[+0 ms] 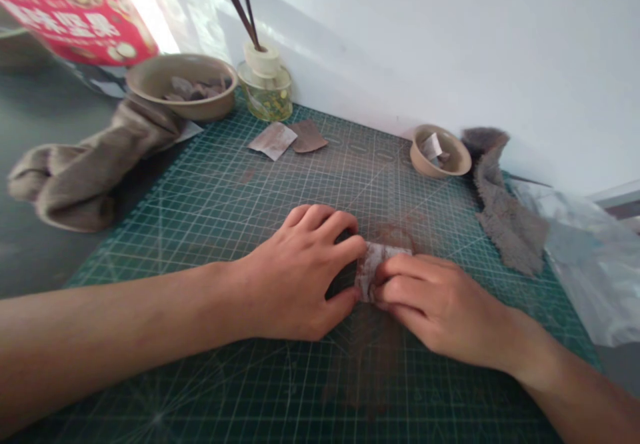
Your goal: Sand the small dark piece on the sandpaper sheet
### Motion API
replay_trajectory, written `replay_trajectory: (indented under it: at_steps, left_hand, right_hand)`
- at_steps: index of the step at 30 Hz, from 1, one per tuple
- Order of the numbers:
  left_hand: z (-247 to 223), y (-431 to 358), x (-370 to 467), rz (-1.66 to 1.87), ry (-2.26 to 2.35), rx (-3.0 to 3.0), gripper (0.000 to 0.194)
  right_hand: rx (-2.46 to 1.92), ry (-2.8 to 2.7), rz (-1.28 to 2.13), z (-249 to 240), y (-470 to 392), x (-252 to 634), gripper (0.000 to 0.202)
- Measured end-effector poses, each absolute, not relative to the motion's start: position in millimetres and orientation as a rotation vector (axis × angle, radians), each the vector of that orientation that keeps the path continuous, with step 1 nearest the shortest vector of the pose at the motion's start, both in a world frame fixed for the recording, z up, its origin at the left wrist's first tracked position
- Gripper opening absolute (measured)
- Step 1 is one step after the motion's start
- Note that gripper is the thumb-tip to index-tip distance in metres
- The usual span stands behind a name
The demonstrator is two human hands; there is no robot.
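Grey scrap (371, 265) between two hands, over the green mat (250, 381)

Position: right of centre on the mat, near a rusty smear (367, 364). Whether the scrap lies flat or is raised a little cannot be told; fingers cover its right part.

Left hand (305, 272): arched, thumb and forefinger apart at the scrap's left edge, both touching; grip or mere steadying, cannot tell. Right hand (443, 304): fingers bunched, pinching the right part.

Handling, by judgement: very light, thin, somewhat stiff, likely to crease or tear along its mottled surface; perhaps dusty, so a little slippery. Best hold is at opposite edges, fingertips only, middle left uncovered.

Surroundings: a pale scrap (273, 141) and a brown scrap (309, 137) touch on the far part of the mat. Behind them a glass bottle (270, 101) with dark sticks (235, 4). To its left a large bowl (213, 109) of scraps, a brown cloth (83, 181) against it, a red packet (95, 27) behind. Far right: small bowl (425, 164) with scraps, grey cloth (515, 224) just beside it, plastic bag (595, 251) at the mat's edge.

In the way: white wall (450, 44) limits reach beyond; small bowl and grey cloth could hinder rightward sweeps.
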State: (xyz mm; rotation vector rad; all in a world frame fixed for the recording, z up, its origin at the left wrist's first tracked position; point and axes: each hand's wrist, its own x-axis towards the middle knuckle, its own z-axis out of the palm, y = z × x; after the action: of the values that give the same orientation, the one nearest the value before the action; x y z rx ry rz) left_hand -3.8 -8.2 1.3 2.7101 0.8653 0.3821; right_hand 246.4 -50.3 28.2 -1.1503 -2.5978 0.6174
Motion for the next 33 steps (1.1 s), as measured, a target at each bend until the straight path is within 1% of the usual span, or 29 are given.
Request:
replay_trajectory:
  at_steps: [3, 6, 8, 11, 13, 16, 19, 20, 22, 24, 27, 29, 31, 33]
  left_hand:
    - [0.8, -8.5, -4.0, 0.386, 0.879, 2.715, 0.032]
    - [1.8, -8.5, -4.1, 0.389, 0.873, 2.711, 0.03]
    - [2.6, -8.3, -4.1, 0.378, 0.869, 2.709, 0.029]
    - [3.2, -8.0, -4.0, 0.363, 0.88, 2.71, 0.032]
    - [2.6, -8.2, -4.0, 0.371, 0.88, 2.71, 0.032]
    - [0.9, -8.9, -4.3, 0.382, 0.864, 2.71, 0.03]
    - [-0.1, -9.3, -4.5, 0.387, 0.875, 2.713, 0.031]
    - [0.0, -9.3, -4.4, 0.389, 0.879, 2.713, 0.032]
    - [0.6, -9.0, -4.3, 0.386, 0.874, 2.708, 0.031]
    - [1.3, -8.7, -4.2, 0.371, 0.859, 2.702, 0.03]
    - [1.2, -8.4, -4.3, 0.376, 0.863, 2.707, 0.031]
    - [0.8, -8.7, -4.4, 0.388, 0.874, 2.715, 0.032]
    - [0.7, -9.2, -4.5, 0.383, 0.871, 2.712, 0.031]
    - [1.0, -9.4, -4.5, 0.368, 0.862, 2.705, 0.031]
  right_hand:
    - [-1.262, -2.531, 0.491, 26.2, -47.0, 247.9, 0.016]
    - [-1.101, -2.643, 0.512, 26.1, -47.7, 246.8, 0.016]
    - [-1.036, -2.668, 0.444, 26.2, -49.1, 244.7, 0.017]
    - [-1.16, -2.603, 0.321, 26.7, -48.9, 244.2, 0.018]
    - [-1.141, -2.633, 0.384, 26.8, -48.9, 245.2, 0.017]
    - [-0.984, -2.694, 0.439, 25.3, -50.1, 244.9, 0.018]
    - [-1.104, -2.612, 0.273, 25.1, -48.9, 243.9, 0.018]
    - [-1.155, -2.6, 0.263, 25.9, -48.4, 243.5, 0.018]
    - [-1.185, -2.632, 0.344, 28.4, -48.5, 242.4, 0.017]
    - [-1.118, -2.676, 0.396, 30.1, -49.5, 241.0, 0.018]
    - [-1.165, -2.611, 0.254, 30.1, -49.3, 241.1, 0.019]
    - [-1.203, -2.631, 0.28, 29.2, -48.7, 242.7, 0.019]
    - [-1.091, -2.718, 0.443, 27.7, -49.0, 243.7, 0.019]
    - [-0.996, -2.69, 0.426, 25.9, -49.2, 244.5, 0.018]
